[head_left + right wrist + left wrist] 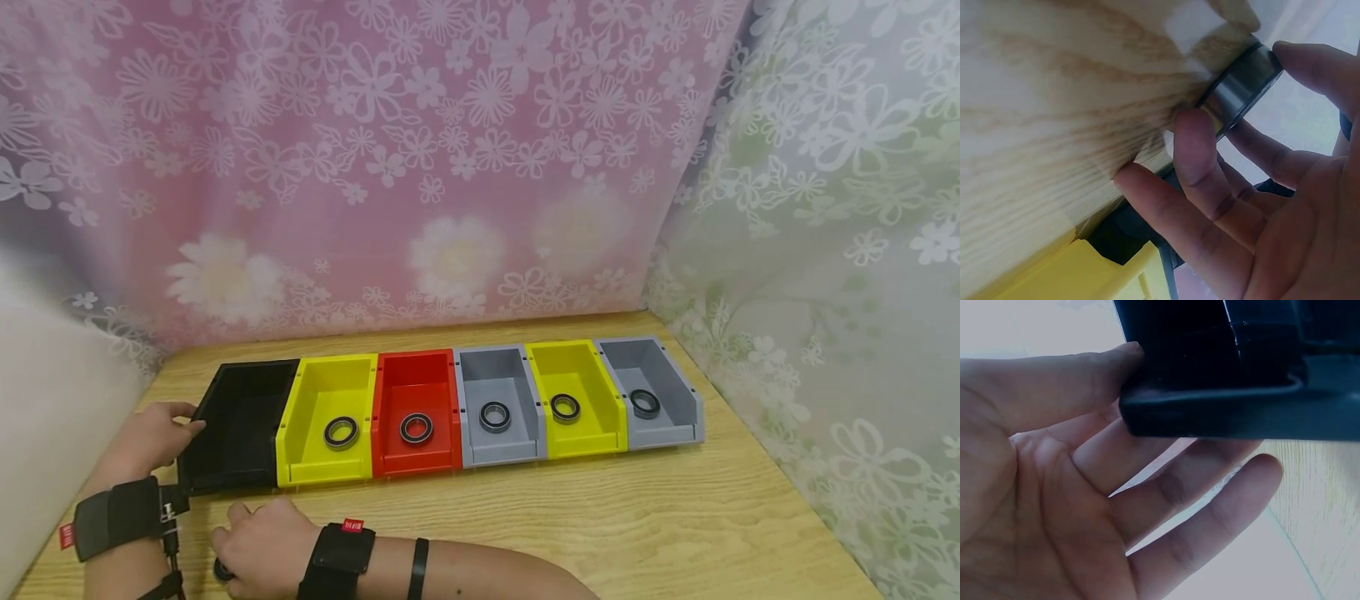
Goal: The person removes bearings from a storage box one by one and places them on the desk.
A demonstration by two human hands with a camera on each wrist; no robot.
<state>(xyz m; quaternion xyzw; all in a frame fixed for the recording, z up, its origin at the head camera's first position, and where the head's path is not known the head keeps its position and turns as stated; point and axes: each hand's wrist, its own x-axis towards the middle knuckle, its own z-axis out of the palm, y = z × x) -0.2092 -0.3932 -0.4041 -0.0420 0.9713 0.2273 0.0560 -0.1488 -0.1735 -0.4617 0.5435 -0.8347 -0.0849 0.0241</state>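
Observation:
At the left end of the row, my left hand [150, 440] holds the side rim of a black plastic bin [238, 421]. In the left wrist view, the thumb lies against the bin's edge [1210, 415] and the other fingers reach beneath it. My right hand [268, 543] is low over the table in front of that bin. It pinches a ball bearing [1241, 87] between thumb and fingertips, at the tabletop. From the head view, most of this bearing [222, 572] is hidden by the hand. The black bin's interior is dark.
Joined to the black bin are a yellow bin [292, 467], a red bin [416, 462], a grey bin [502, 452], another yellow bin [588, 443] and another grey bin [675, 435]. Each has one bearing inside. Floral curtains [450, 167] surround the wooden table [637, 517].

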